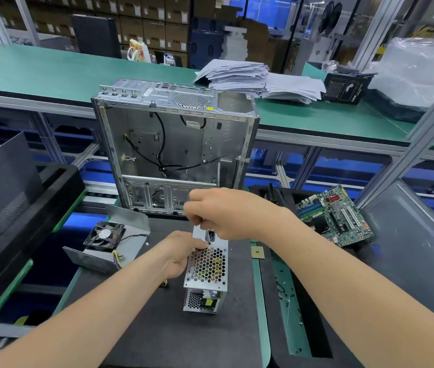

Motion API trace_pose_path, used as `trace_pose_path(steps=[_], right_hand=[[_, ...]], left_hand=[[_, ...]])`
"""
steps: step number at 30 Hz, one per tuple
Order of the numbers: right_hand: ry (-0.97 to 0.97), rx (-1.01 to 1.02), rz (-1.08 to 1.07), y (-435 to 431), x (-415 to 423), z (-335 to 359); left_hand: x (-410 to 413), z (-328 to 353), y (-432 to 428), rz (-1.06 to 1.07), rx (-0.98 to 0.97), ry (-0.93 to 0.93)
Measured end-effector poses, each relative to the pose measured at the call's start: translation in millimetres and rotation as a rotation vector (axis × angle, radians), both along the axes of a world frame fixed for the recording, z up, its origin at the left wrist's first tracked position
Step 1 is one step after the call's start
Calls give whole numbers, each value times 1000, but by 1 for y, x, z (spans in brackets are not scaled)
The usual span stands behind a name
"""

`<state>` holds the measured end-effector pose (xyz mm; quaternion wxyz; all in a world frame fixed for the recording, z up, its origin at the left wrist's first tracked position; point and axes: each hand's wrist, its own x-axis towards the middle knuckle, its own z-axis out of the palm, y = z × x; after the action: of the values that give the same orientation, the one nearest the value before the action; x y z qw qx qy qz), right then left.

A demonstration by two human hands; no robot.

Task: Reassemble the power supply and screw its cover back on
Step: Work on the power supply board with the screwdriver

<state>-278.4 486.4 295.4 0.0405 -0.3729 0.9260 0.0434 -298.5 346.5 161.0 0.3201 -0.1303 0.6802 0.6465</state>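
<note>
The silver power supply [206, 269] stands on end on the black mat, its honeycomb grille facing up toward me. My left hand [180, 254] grips its left side near the top of the grille. Above it, my right hand [221, 213] is curled round a thin screwdriver [207, 236] whose tip points down at the upper left corner of the grille. A loose metal cover [131, 235] lies to the left with a black fan [104, 236] resting on it.
An open, gutted computer case [176, 144] stands upright just behind the power supply. A green motherboard [336, 215] lies in a black tray at the right, and a small CPU chip [257, 253] sits near the mat's edge. Black trays flank both sides.
</note>
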Motion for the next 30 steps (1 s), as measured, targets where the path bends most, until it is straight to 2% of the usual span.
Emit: trace_pose_path(steps=[4, 8, 10, 13, 16, 18, 21, 24, 27, 30], right_hand=[[43, -134, -270, 3, -7, -2], [52, -265, -679, 13, -18, -15], [82, -248, -805, 16, -19, -17], [126, -216, -718, 19, -16, -18], [44, -284, -359, 21, -8, -14], [9, -228, -104, 20, -3, -8], [59, -138, 67, 15, -1, -6], [11, -112, 39, 8, -3, -4], [9, -150, -154, 7, -8, -3], [118, -165, -374, 8, -13, -11]], left_hand=[[1, 1, -2, -6, 21, -19], [0, -1, -2, 17, 51, -34], [0, 0, -2, 29, 56, -40], [0, 0, -1, 26, 59, -43], [1, 2, -1, 12, 58, -29], [2, 1, -1, -3, 41, -11], [0, -1, 0, -17, 2, 7], [-1, -2, 0, -14, -19, 3], [-2, -2, 0, -10, -2, -11], [-2, -3, -1, 10, 23, -20]])
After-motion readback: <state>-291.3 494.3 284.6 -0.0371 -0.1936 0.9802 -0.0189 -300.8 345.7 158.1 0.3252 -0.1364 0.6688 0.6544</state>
